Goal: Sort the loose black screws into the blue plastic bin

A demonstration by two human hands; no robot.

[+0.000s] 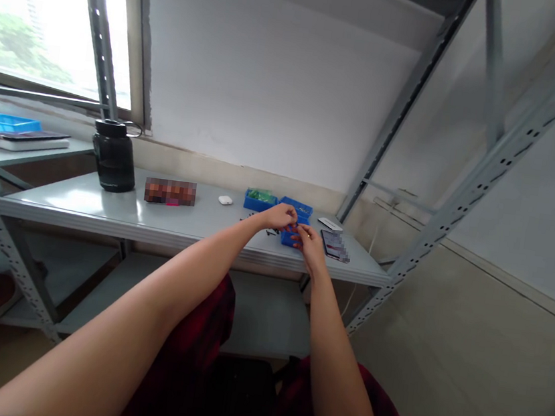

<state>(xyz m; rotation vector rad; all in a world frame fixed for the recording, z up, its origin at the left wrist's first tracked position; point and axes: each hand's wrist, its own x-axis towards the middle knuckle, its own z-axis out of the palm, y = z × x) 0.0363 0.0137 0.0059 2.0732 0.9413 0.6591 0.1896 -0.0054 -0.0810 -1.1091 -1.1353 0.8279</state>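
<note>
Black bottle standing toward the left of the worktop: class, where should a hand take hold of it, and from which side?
Probably best around the body of the black bottle, below its cap, coming from the front. It stands upright, and its broad, rounded sides suit a wrapped grip; the metal post rises behind it, making the back awkward.

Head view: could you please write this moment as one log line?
left hand, right hand: fingertips close together | by: front blue bin | held item: unclear | right side: phone
</note>
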